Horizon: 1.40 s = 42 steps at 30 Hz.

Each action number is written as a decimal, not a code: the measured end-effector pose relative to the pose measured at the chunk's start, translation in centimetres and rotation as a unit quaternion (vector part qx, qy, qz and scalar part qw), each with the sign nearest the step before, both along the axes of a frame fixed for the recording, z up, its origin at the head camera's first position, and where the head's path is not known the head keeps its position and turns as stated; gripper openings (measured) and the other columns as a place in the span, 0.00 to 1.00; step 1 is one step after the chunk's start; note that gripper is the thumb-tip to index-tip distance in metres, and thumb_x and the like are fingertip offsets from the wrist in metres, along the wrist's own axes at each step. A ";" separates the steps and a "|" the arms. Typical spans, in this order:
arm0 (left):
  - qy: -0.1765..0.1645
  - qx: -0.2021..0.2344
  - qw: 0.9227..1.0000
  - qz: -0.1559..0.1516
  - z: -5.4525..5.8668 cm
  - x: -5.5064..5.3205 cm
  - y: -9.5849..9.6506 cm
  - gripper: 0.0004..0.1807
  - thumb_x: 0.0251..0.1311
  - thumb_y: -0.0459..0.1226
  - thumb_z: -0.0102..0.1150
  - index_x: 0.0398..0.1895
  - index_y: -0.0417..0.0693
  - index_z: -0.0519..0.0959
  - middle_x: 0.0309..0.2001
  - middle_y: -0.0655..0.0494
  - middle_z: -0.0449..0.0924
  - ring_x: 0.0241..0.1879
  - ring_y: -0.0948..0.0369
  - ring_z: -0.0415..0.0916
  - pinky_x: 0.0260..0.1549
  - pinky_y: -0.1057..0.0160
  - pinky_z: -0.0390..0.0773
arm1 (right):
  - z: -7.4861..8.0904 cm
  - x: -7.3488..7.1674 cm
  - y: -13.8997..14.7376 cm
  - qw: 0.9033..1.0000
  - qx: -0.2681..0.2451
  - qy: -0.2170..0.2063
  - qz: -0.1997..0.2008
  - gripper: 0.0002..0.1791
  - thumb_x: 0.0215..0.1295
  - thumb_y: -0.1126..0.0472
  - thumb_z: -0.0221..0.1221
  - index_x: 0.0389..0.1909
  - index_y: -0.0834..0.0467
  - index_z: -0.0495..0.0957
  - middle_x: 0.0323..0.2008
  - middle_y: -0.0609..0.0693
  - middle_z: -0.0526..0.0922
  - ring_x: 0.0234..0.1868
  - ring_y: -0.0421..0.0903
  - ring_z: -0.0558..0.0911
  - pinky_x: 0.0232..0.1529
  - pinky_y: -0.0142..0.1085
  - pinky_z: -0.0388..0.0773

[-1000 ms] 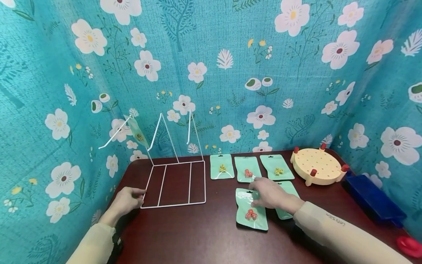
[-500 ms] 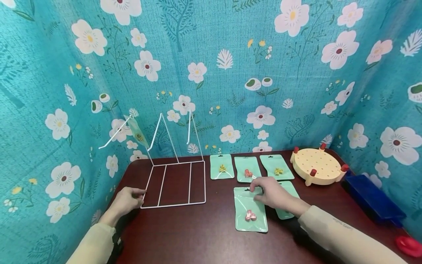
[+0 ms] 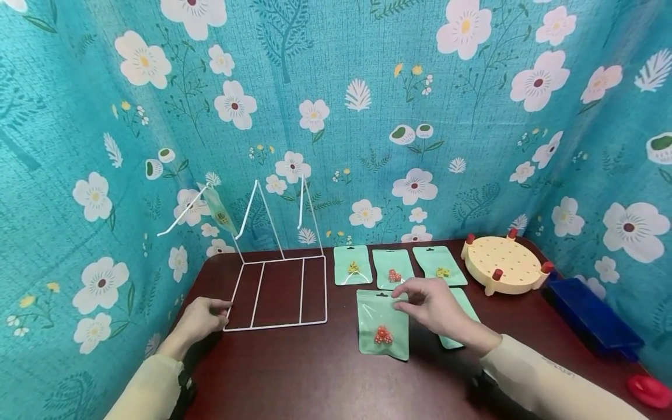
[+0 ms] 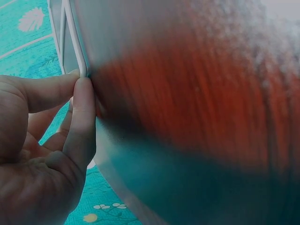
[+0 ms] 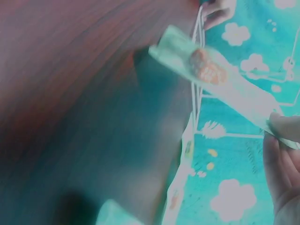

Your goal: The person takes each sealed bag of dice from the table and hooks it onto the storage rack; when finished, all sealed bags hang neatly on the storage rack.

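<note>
My left hand (image 3: 202,317) pinches the front left corner of a white wire rack (image 4: 76,42), thumb and finger meeting at the bent wire. On the rack's left hook hangs a green pouch (image 3: 219,213) with yellow dice. A second green pouch (image 3: 385,310), holding red dice (image 3: 383,335), is pinched at its upper right corner by my right hand (image 3: 431,304). In the right wrist view that pouch stands up off the dark table, tilted. Beyond it lie pouches with yellow dice (image 3: 353,268), red dice (image 3: 395,275) and yellow dice (image 3: 443,272).
Another green pouch (image 3: 462,303) lies partly under my right forearm. At the right back stands a round cream pegged board (image 3: 504,263) with red-tipped legs. A blue tray (image 3: 593,315) and a red object (image 3: 649,391) sit along the right edge. Floral curtain (image 3: 336,134) surrounds the table.
My right hand has lifted the red-dice pouch by its top corner and carried it slightly left. My left hand has stayed on the rack's corner.
</note>
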<state>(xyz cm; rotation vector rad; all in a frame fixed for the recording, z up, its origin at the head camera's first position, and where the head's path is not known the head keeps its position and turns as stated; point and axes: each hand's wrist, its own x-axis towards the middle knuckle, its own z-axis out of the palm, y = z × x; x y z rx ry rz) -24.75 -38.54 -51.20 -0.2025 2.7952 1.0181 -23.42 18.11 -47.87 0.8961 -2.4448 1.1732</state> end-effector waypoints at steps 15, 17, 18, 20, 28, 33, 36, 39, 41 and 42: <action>-0.004 0.008 1.000 -0.001 0.0 0.0 0.0 0.27 0.68 0.30 0.71 0.71 0.36 0.84 0.41 0.47 0.86 0.42 0.52 0.80 0.40 0.58 0.81 | 1.3 0.3 -2.1 0.977 -0.018 0.204 0.060 0.24 0.51 0.80 0.78 0.49 0.57 0.93 0.45 0.50 0.95 0.37 0.43 0.92 0.38 0.28 0.87; -0.003 0.009 1.000 0.001 0.0 0.0 0.0 0.26 0.68 0.30 0.71 0.70 0.36 0.84 0.41 0.47 0.87 0.41 0.53 0.80 0.40 0.59 0.81 | 1.4 0.4 -2.5 0.976 -0.042 0.205 0.060 0.24 0.50 0.81 0.79 0.48 0.57 0.93 0.43 0.49 0.94 0.36 0.42 0.92 0.39 0.27 0.88; -0.002 0.008 1.000 -0.001 0.0 0.0 0.0 0.26 0.68 0.29 0.71 0.70 0.36 0.85 0.41 0.47 0.87 0.41 0.53 0.80 0.40 0.58 0.82 | 1.5 0.4 -2.8 0.976 -0.053 0.204 0.061 0.25 0.50 0.81 0.79 0.47 0.58 0.93 0.42 0.50 0.94 0.35 0.42 0.92 0.40 0.28 0.89; 0.000 0.009 1.000 -0.003 0.1 0.0 0.1 0.26 0.68 0.29 0.71 0.69 0.35 0.85 0.42 0.47 0.87 0.40 0.53 0.80 0.40 0.58 0.82 | 1.6 0.5 -3.4 0.976 -0.076 0.194 0.064 0.25 0.49 0.82 0.79 0.48 0.60 0.93 0.42 0.52 0.94 0.33 0.42 0.93 0.40 0.28 0.89; 0.000 0.009 1.000 0.001 0.1 0.0 0.1 0.26 0.68 0.29 0.71 0.69 0.35 0.85 0.41 0.47 0.87 0.40 0.54 0.80 0.39 0.58 0.81 | 2.0 0.7 -6.2 0.976 -0.128 0.158 0.071 0.21 0.57 0.82 0.75 0.50 0.63 0.93 0.43 0.55 0.94 0.37 0.48 0.93 0.40 0.28 0.89; 0.004 0.011 1.000 -0.001 0.1 -0.1 0.2 0.26 0.67 0.29 0.70 0.69 0.35 0.85 0.40 0.48 0.86 0.39 0.54 0.80 0.38 0.58 0.81 | 2.0 0.6 -8.2 0.972 -0.128 0.178 0.079 0.23 0.55 0.82 0.76 0.51 0.63 0.92 0.45 0.56 0.95 0.29 0.42 0.85 0.36 0.26 0.84; 0.005 0.012 1.000 -0.002 0.1 -0.2 0.3 0.26 0.67 0.29 0.70 0.68 0.35 0.85 0.40 0.48 0.86 0.39 0.54 0.80 0.39 0.58 0.80 | 2.1 0.5 -9.5 0.969 -0.124 0.192 0.093 0.24 0.54 0.81 0.76 0.53 0.64 0.91 0.45 0.56 0.94 0.27 0.39 0.83 0.37 0.26 0.84; 0.002 0.011 1.000 0.001 0.1 -0.1 0.2 0.26 0.68 0.29 0.70 0.69 0.35 0.85 0.40 0.48 0.87 0.40 0.54 0.80 0.39 0.58 0.81 | 2.6 0.6 -11.1 0.967 -0.124 0.195 0.110 0.25 0.55 0.81 0.76 0.55 0.64 0.91 0.47 0.57 0.94 0.33 0.43 0.88 0.39 0.27 0.88; -0.001 0.010 1.000 0.003 0.1 -0.1 0.2 0.26 0.68 0.29 0.71 0.69 0.35 0.85 0.40 0.48 0.87 0.40 0.54 0.80 0.39 0.58 0.81 | 2.9 0.6 -12.3 0.965 -0.130 0.191 0.121 0.25 0.57 0.80 0.75 0.56 0.65 0.90 0.48 0.58 0.93 0.38 0.46 0.90 0.40 0.28 0.89; -0.001 0.010 1.000 0.003 0.1 0.0 0.2 0.26 0.68 0.29 0.71 0.69 0.35 0.85 0.41 0.47 0.87 0.40 0.54 0.80 0.39 0.58 0.81 | 3.2 0.6 -13.0 0.965 -0.133 0.190 0.122 0.25 0.58 0.80 0.75 0.57 0.65 0.90 0.49 0.58 0.93 0.41 0.48 0.91 0.41 0.29 0.90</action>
